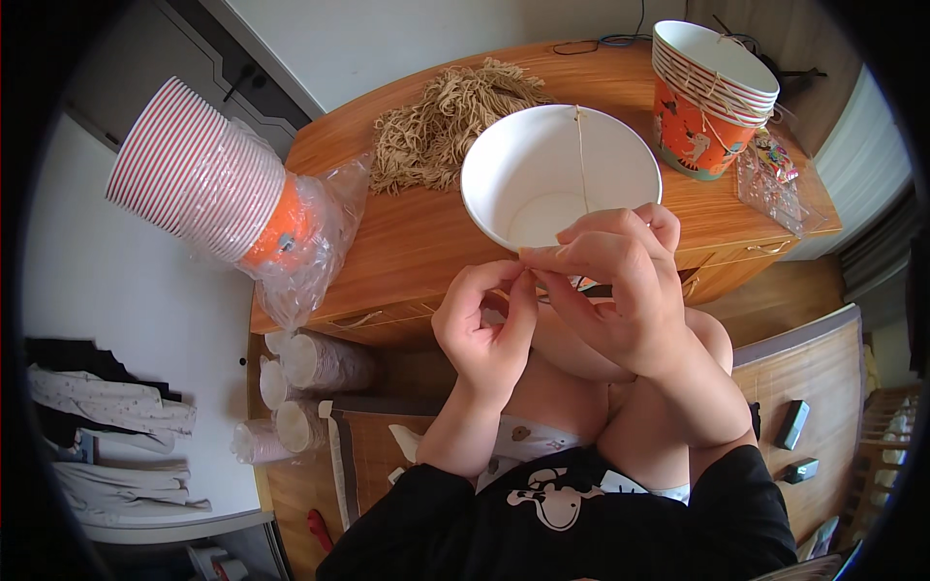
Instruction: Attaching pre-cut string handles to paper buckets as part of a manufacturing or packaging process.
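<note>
A white-lined paper bucket (494, 179) stands tilted at the near edge of the table, its open mouth toward me. A thin tan string (582, 160) is fixed at the far rim and crosses the mouth, passing behind my right hand (625, 290). At the near rim, my left hand (491, 324) pinches with thumb and forefinger, its tips against those of my right hand. Both hands are closed on the string there, though the bit between the fingertips barely shows. My right hand partly hides the bucket's near side.
A heap of tan strings (450, 121) lies behind the bucket. Nested orange buckets with string handles (712, 107) stand at the right, by a clear plastic bag (775, 189). A plastic-wrapped stack of buckets (208, 179) leans at the left. More wrapped stacks (325, 363) stand below the wooden table (387, 237).
</note>
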Demonstrator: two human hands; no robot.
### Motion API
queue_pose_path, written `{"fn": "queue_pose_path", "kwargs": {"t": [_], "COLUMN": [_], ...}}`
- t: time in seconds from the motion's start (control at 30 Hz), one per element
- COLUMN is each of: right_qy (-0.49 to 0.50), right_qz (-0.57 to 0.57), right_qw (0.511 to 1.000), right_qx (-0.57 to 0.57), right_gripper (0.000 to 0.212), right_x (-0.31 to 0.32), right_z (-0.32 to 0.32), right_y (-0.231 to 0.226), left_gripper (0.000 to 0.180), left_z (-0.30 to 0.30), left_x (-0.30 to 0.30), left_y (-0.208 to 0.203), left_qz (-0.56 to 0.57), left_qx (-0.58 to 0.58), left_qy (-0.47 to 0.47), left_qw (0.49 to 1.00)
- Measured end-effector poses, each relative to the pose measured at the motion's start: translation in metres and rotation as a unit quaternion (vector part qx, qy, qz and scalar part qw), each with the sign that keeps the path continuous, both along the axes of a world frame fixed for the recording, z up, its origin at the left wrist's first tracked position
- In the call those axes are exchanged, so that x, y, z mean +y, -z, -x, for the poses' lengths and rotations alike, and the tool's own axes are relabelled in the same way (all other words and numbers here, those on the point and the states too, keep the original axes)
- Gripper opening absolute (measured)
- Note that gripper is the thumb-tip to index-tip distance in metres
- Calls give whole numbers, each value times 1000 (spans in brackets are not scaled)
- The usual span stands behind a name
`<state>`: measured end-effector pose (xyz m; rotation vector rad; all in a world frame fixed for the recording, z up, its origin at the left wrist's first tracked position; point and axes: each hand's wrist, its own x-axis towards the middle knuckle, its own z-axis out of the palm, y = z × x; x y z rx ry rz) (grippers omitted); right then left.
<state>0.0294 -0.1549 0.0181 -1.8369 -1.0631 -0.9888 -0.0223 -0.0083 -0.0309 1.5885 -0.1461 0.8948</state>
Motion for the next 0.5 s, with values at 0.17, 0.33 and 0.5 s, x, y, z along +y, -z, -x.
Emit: {"fn": "queue_pose_path", "kwargs": {"t": [0.17,0.33,0.5], "right_qy": [1,-5,19], "right_qz": [-39,-11,6], "right_qw": [999,1000,999], "right_qx": [-17,-22,-28], "right_gripper": [44,43,40], "right_x": [4,-1,-1], "right_z": [-4,-4,0], "right_y": [2,5,8], "left_gripper": [10,5,9], "left_z": [3,1,2], "left_x": [-3,-8,-4], "left_y": [-6,-12,-8], "left_qz": [110,155,188], "left_qx": [31,59,29], "left_qy": [95,112,170], "left_qw": [989,980,967]}}
